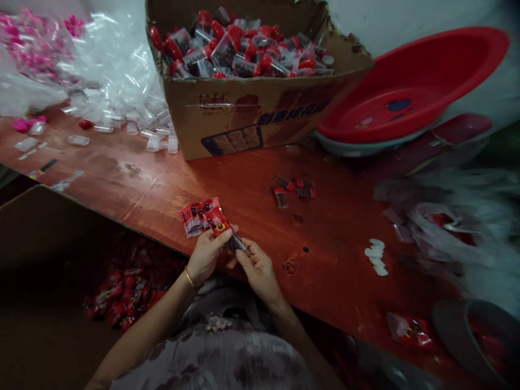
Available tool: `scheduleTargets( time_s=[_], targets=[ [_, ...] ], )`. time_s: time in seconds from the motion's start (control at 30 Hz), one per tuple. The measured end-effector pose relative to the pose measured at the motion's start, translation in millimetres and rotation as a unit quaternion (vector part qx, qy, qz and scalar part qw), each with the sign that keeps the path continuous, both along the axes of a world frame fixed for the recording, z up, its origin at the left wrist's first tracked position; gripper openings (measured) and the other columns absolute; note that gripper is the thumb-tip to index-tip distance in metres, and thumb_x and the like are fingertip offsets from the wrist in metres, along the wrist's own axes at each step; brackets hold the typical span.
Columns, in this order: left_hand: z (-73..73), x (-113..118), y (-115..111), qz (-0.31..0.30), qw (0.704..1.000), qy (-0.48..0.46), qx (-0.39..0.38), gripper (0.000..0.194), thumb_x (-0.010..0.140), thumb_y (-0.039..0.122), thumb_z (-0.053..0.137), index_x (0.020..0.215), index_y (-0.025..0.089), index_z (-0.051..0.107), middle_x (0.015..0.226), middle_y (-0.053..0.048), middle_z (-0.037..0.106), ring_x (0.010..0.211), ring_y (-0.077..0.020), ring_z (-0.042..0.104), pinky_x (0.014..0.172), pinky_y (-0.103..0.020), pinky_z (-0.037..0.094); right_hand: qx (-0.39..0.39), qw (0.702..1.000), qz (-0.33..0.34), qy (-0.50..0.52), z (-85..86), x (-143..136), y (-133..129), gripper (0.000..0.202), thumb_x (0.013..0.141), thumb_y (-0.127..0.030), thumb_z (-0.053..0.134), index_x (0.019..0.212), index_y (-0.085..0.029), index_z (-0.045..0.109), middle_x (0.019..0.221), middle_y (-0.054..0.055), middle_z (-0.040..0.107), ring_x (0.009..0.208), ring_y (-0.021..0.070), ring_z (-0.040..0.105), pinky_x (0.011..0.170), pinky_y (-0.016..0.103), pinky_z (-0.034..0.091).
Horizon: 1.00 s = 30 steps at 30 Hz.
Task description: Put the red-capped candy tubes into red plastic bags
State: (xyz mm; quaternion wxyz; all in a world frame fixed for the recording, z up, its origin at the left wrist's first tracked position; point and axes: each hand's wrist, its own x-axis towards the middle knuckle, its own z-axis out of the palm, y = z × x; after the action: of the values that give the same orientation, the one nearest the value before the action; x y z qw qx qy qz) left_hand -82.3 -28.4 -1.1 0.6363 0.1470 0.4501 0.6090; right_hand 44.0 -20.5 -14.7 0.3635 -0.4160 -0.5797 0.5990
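Note:
My left hand (206, 255), with a gold bracelet at the wrist, pinches a small red printed packet (218, 221) near the table's front edge. My right hand (258, 269) has its fingers closed on a small clear tube with dark contents (236, 244), which meets the lower end of the packet. How far the tube is inside the packet cannot be made out. A fanned stack of red packets (192, 219) lies on the table just beyond my left hand. Several filled tubes with red caps (280, 197) lie farther back, to the right.
A cardboard box (244, 116) full of red-capped tubes stands at the back. Clear empty tubes (122, 103) are heaped left of it. Red basin (406, 92) at back right; white pieces (376, 257) on the right. Below left, an open carton (44, 227) holds red packets (125, 292).

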Motion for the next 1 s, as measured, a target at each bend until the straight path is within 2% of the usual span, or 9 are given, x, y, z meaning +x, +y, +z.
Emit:
scheduleTargets(
  time_s=[0.1, 0.27, 0.43, 0.57, 0.67, 0.73, 0.8, 0.9, 1.0],
  targets=[
    [-4.5, 5, -1, 0.021, 1.0, -0.001, 0.007, 0.033, 0.061, 0.038, 0.076, 0.082, 0.012, 0.071, 0.073, -0.004, 0.067, 0.056, -0.0081, 0.053, 0.054, -0.02, 0.043, -0.015, 1.0, -0.004, -0.004, 0.6, 1, 0, 0.024, 0.082, -0.04, 0.055, 0.092, -0.018, 0.058, 0.069, 0.0, 0.067, 0.05, 0.0107, 0.06, 0.054, 0.023, 0.049],
    [-8.7, 16, -6, 0.001, 0.999, 0.041, 0.024, 0.039, 0.064, 0.042, 0.074, 0.089, 0.012, 0.07, 0.075, -0.004, 0.065, 0.044, -0.0039, 0.044, 0.042, -0.018, 0.036, -0.038, 0.997, -0.04, 0.048, -3.7, -6, -1, 0.029, 0.081, -0.047, 0.055, 0.087, -0.018, 0.057, 0.057, -0.003, 0.062, 0.041, 0.0097, 0.054, 0.043, 0.022, 0.046],
    [-5.7, 19, -11, -0.012, 0.999, 0.043, 0.01, 0.045, 0.067, 0.047, 0.07, 0.096, 0.013, 0.069, 0.057, 0.002, 0.055, 0.04, -0.0033, 0.037, 0.038, -0.016, 0.028, -0.01, 0.998, -0.058, 0.037, -3.7, -8, 1, 0.029, 0.078, -0.046, 0.059, 0.085, -0.018, 0.058, 0.056, -0.003, 0.062, 0.044, 0.0105, 0.056, 0.045, 0.022, 0.046],
    [0.0, 15, -13, -0.022, 0.999, -0.007, 0.024, 0.041, 0.067, 0.046, 0.071, 0.089, 0.012, 0.07, 0.065, -0.002, 0.06, 0.051, -0.0054, 0.045, 0.048, -0.017, 0.036, -0.024, 0.998, -0.021, 0.046, -1.9, -5, 10, 0.026, 0.073, -0.044, 0.065, 0.076, -0.019, 0.057, 0.051, -0.004, 0.061, 0.042, 0.011, 0.057, 0.048, 0.022, 0.047],
    [1.5, 11, -13, 0.012, 1.0, -0.019, 0.015, 0.04, 0.066, 0.047, 0.071, 0.087, 0.012, 0.07, 0.074, -0.005, 0.066, 0.056, -0.0079, 0.051, 0.052, -0.019, 0.041, -0.059, 0.997, 0.005, 0.058, -2.5, -6, 15, 0.03, 0.067, -0.045, 0.07, 0.069, -0.02, 0.054, 0.052, -0.004, 0.063, 0.042, 0.012, 0.057, 0.046, 0.023, 0.047],
    [0.8, 11, -13, 0.03, 1.0, -0.009, 0.002, 0.039, 0.063, 0.045, 0.074, 0.084, 0.012, 0.069, 0.077, -0.006, 0.068, 0.058, -0.0095, 0.055, 0.055, -0.02, 0.044, -0.063, 0.997, 0.0, 0.055, -3.9, -10, 16, 0.034, 0.062, -0.046, 0.073, 0.062, -0.02, 0.051, 0.049, -0.005, 0.061, 0.04, 0.0119, 0.056, 0.045, 0.023, 0.046],
    [0.8, 13, -13, 0.029, 1.0, -0.012, 0.005, 0.038, 0.062, 0.043, 0.076, 0.082, 0.012, 0.069, 0.078, -0.006, 0.069, 0.064, -0.0116, 0.059, 0.061, -0.022, 0.047, -0.039, 0.998, -0.016, 0.046, -5.1, -15, 16, 0.038, 0.06, -0.047, 0.075, 0.056, -0.021, 0.047, 0.045, -0.006, 0.057, 0.039, 0.0106, 0.052, 0.044, 0.023, 0.044],
    [4.7, 9, -14, 0.022, 0.999, -0.024, 0.013, 0.036, 0.062, 0.042, 0.076, 0.081, 0.012, 0.068, 0.083, -0.008, 0.07, 0.076, -0.0167, 0.064, 0.072, -0.026, 0.05, 0.04, 0.999, -0.006, 0.009, -3.1, -22, 21, 0.041, 0.065, -0.05, 0.071, 0.051, -0.021, 0.045, 0.044, -0.005, 0.054, 0.039, 0.0093, 0.048, 0.043, 0.022, 0.041],
    [9.7, -19, -20, 0.045, 0.999, 0.016, 0.0, 0.04, 0.065, 0.045, 0.073, 0.085, 0.012, 0.068, 0.087, -0.01, 0.071, 0.085, -0.0223, 0.066, 0.077, -0.032, 0.052, 0.183, 0.976, -0.014, -0.117, 4.6, -13, 47, 0.032, 0.072, -0.051, 0.064, 0.063, -0.02, 0.058, 0.06, 0.0, 0.064, 0.055, 0.0138, 0.058, 0.055, 0.026, 0.048]
  ],
)
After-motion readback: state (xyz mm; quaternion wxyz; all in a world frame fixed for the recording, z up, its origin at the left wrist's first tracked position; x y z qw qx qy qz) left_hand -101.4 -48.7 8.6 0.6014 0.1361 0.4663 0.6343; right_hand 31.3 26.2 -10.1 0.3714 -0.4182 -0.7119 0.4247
